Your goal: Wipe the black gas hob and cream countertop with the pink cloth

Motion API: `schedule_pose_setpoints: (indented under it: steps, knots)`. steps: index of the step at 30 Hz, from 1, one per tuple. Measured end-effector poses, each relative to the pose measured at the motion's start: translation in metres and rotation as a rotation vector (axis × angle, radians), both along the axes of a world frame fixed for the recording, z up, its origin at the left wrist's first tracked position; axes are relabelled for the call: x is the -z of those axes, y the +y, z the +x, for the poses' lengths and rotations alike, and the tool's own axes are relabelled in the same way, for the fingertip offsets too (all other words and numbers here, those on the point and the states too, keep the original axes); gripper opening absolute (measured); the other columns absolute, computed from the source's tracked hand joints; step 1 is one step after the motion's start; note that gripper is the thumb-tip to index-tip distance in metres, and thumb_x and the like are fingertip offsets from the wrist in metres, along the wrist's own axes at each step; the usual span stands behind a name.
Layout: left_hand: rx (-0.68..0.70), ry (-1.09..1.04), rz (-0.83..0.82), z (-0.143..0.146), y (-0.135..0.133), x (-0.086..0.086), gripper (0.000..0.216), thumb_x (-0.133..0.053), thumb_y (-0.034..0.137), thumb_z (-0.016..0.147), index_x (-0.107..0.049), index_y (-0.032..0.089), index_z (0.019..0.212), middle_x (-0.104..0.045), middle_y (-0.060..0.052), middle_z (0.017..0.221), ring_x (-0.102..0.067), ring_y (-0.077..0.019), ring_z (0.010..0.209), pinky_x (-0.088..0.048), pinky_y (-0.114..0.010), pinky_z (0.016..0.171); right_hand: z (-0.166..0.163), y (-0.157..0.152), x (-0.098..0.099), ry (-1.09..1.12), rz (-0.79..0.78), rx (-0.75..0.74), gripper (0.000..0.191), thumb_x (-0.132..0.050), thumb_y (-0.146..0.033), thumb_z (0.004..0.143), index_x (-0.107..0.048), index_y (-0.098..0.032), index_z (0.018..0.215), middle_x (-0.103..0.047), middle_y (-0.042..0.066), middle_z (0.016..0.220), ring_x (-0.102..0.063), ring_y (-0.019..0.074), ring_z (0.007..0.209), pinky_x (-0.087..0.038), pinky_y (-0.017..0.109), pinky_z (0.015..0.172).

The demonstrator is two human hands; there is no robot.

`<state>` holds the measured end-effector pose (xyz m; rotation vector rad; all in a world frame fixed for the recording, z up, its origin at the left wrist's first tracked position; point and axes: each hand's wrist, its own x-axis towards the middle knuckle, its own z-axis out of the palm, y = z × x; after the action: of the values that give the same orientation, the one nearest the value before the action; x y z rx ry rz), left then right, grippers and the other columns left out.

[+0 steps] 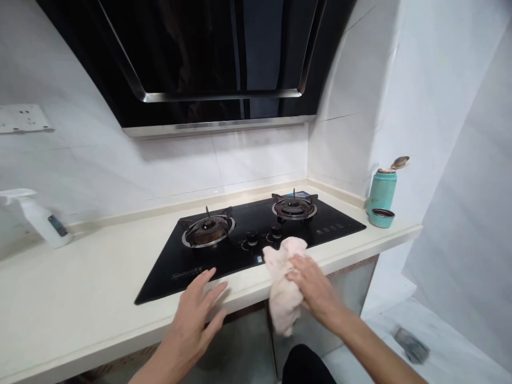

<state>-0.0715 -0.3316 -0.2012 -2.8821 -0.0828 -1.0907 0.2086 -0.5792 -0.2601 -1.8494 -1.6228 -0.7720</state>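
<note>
A crumpled pale pink cloth [283, 285] is bunched at the front edge of the tabletop [80, 288], just right of the middle of the black glass gas hob [168, 272]. Its top lies over the hob's front edge, close below the two control knobs [264, 233], and its lower end hangs past the tabletop's edge. It looks soft and thick, with deep folds and no clear stains.

The right hand [314, 282] grips the cloth, its fingers [298, 276] wrapped across the bunched fabric and clamped on it. The left hand [192, 320] is empty, over the tabletop's front edge beside the hob's front corner. Its fingers [208, 290] are spread well apart, and they seem just off the surface, though that is hard to judge from this angle.

A small wordmark [187, 273] on the hob's front left is too blurred to read, as are the marks on the touch panel [330, 231]. Two burners [208, 228] stand on the glass, the left one darker and more stained. A white spray bottle [42, 221] with a dark label stands near the tabletop's left back edge. A teal flask [382, 189] and its cup [382, 217] stand at the right back corner.
</note>
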Motion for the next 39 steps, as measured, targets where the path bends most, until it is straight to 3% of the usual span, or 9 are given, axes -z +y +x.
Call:
schedule_pose_setpoints:
  steps: [7,13,21,25,29,31,35,37,39]
  knots:
    - [-0.088,-0.063,0.094,0.044,-0.027,0.008,0.039,-0.056,0.033,0.101,-0.058,0.029,0.14,-0.06,-0.015,0.147,-0.057,-0.0343,0.135,-0.053,-0.052,0.102,0.127,-0.094,0.012,-0.032,-0.068,0.203,0.044,-0.058,-0.021,0.089,-0.059,-0.015,0.133,-0.052,0.022,0.149,-0.041,0.0339,0.147,-0.036,0.059,0.121]
    - [-0.145,-0.058,0.123,0.033,-0.045,0.024,0.038,-0.058,0.026,0.1,-0.06,0.024,0.138,-0.067,-0.012,0.14,-0.061,-0.0316,0.13,-0.049,-0.046,0.099,0.153,-0.116,0.006,-0.198,-0.073,0.168,0.052,-0.061,-0.018,0.087,-0.048,-0.015,0.138,-0.048,0.022,0.146,-0.044,0.038,0.14,-0.042,0.061,0.115]
    - [-0.15,-0.111,-0.078,0.036,-0.067,0.02,0.053,-0.066,0.029,0.093,-0.053,0.023,0.144,-0.067,-0.013,0.141,-0.06,-0.0342,0.132,-0.044,-0.052,0.104,0.095,-0.081,-0.005,-0.184,-0.157,0.441,0.074,-0.088,-0.017,0.06,-0.057,-0.016,0.127,-0.058,0.021,0.137,-0.052,0.042,0.124,-0.046,0.057,0.105]
    - [-0.089,-0.169,-0.188,0.035,-0.071,0.015,0.054,-0.063,0.026,0.094,-0.049,0.024,0.147,-0.064,-0.015,0.143,-0.06,-0.0315,0.132,-0.046,-0.052,0.105,0.045,-0.037,-0.017,-0.162,-0.165,0.386,0.08,-0.099,-0.023,0.049,-0.064,-0.017,0.121,-0.063,0.019,0.128,-0.056,0.0391,0.117,-0.046,0.052,0.101]
    - [-0.03,-0.255,-0.298,0.024,-0.078,0.016,0.051,-0.061,0.022,0.096,-0.051,0.025,0.145,-0.059,-0.015,0.146,-0.055,-0.0297,0.138,-0.05,-0.05,0.11,-0.024,0.029,-0.027,-0.162,-0.162,0.213,0.082,-0.105,-0.035,0.044,-0.07,-0.019,0.116,-0.067,0.017,0.121,-0.057,0.0375,0.108,-0.047,0.052,0.097]
    - [-0.008,-0.277,-0.299,0.015,-0.084,0.02,0.053,-0.061,0.019,0.094,-0.051,0.026,0.146,-0.057,-0.015,0.148,-0.053,-0.0297,0.141,-0.051,-0.051,0.112,-0.061,0.065,-0.031,-0.171,-0.183,0.113,0.075,-0.102,-0.038,0.053,-0.07,-0.019,0.118,-0.068,0.017,0.118,-0.058,0.0359,0.104,-0.047,0.053,0.098]
    - [-0.069,-0.259,-0.234,-0.012,-0.085,0.029,0.066,-0.06,0.011,0.092,-0.045,0.029,0.153,-0.05,-0.015,0.155,-0.047,-0.0307,0.147,-0.051,-0.051,0.114,-0.125,0.126,-0.043,-0.135,-0.278,-0.056,0.038,-0.076,-0.033,0.09,-0.069,-0.02,0.126,-0.068,0.016,0.118,-0.06,0.0334,0.107,-0.044,0.057,0.107]
    - [-0.16,-0.217,-0.227,-0.027,-0.08,0.033,0.072,-0.056,0.008,0.092,-0.04,0.03,0.158,-0.044,-0.015,0.16,-0.044,-0.0304,0.15,-0.05,-0.05,0.116,-0.145,0.143,-0.05,-0.079,-0.343,-0.152,0.039,-0.071,-0.031,0.093,-0.067,-0.018,0.13,-0.066,0.017,0.125,-0.058,0.0344,0.116,-0.041,0.059,0.113]
    - [-0.238,-0.169,-0.206,-0.039,-0.074,0.035,0.078,-0.053,0.007,0.092,-0.031,0.029,0.163,-0.039,-0.016,0.164,-0.042,-0.0298,0.152,-0.049,-0.05,0.117,-0.153,0.148,-0.056,-0.001,-0.39,-0.257,0.059,-0.082,-0.032,0.084,-0.063,-0.016,0.136,-0.061,0.019,0.136,-0.052,0.0379,0.129,-0.036,0.06,0.119]
